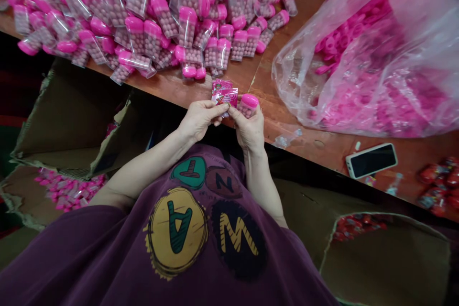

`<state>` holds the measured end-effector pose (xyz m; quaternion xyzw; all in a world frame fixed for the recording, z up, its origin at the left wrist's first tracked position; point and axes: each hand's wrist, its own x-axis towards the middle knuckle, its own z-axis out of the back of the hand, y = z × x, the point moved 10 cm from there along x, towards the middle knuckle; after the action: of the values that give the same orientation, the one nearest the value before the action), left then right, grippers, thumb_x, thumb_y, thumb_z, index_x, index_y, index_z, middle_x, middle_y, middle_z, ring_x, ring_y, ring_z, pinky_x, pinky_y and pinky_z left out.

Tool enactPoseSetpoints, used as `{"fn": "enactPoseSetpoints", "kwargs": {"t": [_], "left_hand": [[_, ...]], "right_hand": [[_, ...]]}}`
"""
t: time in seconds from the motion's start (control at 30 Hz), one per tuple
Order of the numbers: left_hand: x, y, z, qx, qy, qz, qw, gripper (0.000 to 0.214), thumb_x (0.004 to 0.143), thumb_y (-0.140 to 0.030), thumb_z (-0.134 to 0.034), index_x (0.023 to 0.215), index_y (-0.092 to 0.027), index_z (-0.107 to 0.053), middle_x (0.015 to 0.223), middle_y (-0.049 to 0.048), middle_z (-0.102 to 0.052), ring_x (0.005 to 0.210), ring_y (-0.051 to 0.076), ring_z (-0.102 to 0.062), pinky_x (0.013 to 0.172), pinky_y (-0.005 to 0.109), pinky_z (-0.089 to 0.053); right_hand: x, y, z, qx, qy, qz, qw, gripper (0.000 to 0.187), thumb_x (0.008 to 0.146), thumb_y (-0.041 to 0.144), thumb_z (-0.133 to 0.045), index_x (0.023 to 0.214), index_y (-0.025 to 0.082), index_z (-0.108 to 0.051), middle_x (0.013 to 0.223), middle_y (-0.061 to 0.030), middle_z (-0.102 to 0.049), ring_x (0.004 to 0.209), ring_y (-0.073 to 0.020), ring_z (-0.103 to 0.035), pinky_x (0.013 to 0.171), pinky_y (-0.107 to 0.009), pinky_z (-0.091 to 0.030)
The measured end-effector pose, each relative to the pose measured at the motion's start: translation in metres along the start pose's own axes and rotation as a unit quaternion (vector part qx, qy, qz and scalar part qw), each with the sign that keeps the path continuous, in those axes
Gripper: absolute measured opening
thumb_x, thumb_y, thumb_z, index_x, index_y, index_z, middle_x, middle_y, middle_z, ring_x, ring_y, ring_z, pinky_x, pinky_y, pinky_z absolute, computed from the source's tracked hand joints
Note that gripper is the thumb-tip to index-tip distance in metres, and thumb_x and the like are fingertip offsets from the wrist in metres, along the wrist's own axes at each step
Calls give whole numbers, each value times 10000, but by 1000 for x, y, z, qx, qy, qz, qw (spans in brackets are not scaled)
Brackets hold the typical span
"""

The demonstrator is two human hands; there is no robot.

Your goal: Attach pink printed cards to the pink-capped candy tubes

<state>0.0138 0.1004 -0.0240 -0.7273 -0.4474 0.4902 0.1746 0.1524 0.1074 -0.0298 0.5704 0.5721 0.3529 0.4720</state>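
Observation:
Close to the table's front edge, my left hand (201, 118) pinches small pink printed plastic labels (225, 93). My right hand (250, 128) is wrapped round a small clear candy bottle (248, 103) with a pink cap and pale pink balls inside. Its thumb meets the left fingertips at the lower edge of the labels. How many labels overlap there I cannot tell. Just beyond both hands, a large heap of similar pink-capped candy bottles (152, 40) covers the back left of the table.
A clear plastic bag (358, 71) of pink plastic parts lies at right on the wooden table (319, 153). Near it are a phone (371, 160) and red wrapped items (441, 184). Below the edge stand cardboard boxes (60, 119), one with pink-capped pieces (71, 189), another with red pieces (358, 227).

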Motion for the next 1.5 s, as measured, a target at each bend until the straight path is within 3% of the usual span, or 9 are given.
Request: {"fn": "enactPoseSetpoints", "kwargs": {"t": [0.27, 0.43, 0.6, 0.73, 0.87, 1.07, 1.23, 1.37, 1.5], "left_hand": [[-3, 10, -3, -18, -31, 18, 999, 327, 869, -67, -835, 601, -108, -652, 570, -10, -619, 440, 39, -521, 403, 172, -342], [-2, 10, -4, 5, 14, 35, 999, 256, 938, -101, -760, 685, -100, -720, 609, 14, -653, 452, 57, -545, 416, 182, -359], [-2, -2, 4, 55, 25, 0, 998, 267, 950, -120, -730, 683, -110, -738, 585, 29, -656, 501, 74, -576, 503, 188, -420], [-2, -14, 14, 46, -13, -38, 998, 283, 936, -150, -775, 663, -124, -711, 579, 8, -636, 511, 60, -557, 526, 188, -405], [-1, -16, 22, -20, -52, -34, 998, 313, 979, -138, -716, 669, -138, -677, 583, -10, -617, 523, 55, -549, 533, 191, -405], [4, -6, 29, -70, -92, -21, 993, 305, 927, -239, -833, 699, -161, -645, 645, -26, -636, 547, 51, -551, 558, 199, -434], [4, -4, 27, -65, -97, -35, 993, 299, 930, -297, -840, 733, -166, -658, 688, -16, -665, 580, 55, -567, 568, 202, -436], [-1, -5, 23, -50, -100, -45, 993, 324, 930, -342, -843, 734, -171, -651, 685, -25, -656, 580, 53, -568, 586, 202, -446], [-3, -4, 20, -45, -95, -55, 993, 342, 933, -380, -839, 740, -175, -646, 669, -30, -645, 587, 54, -579, 604, 199, -456]], "right_hand": [[-2, -2, 0, 17, -2, -13, 1000, 514, 745, 500, -960, 1127, 295, -684, 849, 64, -664, 755, -95, -641, 819, -272, -614], [-2, -3, 1, 21, 6, -41, 999, 547, 714, 504, -974, 1108, 281, -666, 811, 74, -624, 699, -84, -577, 729, -249, -566], [-4, -5, 0, 15, 7, -69, 997, 561, 713, 549, -957, 1092, 282, -642, 805, 71, -579, 640, -88, -486, 612, -252, -478], [-4, -3, 4, -3, 4, -90, 996, 519, 861, 686, -775, 1172, 305, -611, 890, 37, -588, 655, -113, -491, 632, -288, -492], [-10, 4, 7, 28, 30, -110, 993, 538, 964, 760, -522, 1228, 307, -644, 922, 1, -613, 703, -148, -550, 686, -344, -557], [-33, 0, -4, 12, 42, -110, 993, 396, 867, 543, -787, 1189, 321, -719, 857, 16, -606, 689, -140, -520, 655, -319, -579], [-39, 1, -8, -22, -2, -46, 999, 481, 924, 545, -769, 1341, 358, -616, 999, 3, -633, 676, -122, -538, 636, -308, -559], [-39, 0, -9, -40, -35, -19, 998, 496, 927, 578, -763, 1308, 350, -540, 1055, 4, -632, 642, -94, -553, 588, -279, -544], [-43, -3, -10, -32, -81, -11, 996, 497, 910, 566, -782, 1221, 319, -484, 959, 33, -629, 612, -81, -566, 571, -255, -547]]}}
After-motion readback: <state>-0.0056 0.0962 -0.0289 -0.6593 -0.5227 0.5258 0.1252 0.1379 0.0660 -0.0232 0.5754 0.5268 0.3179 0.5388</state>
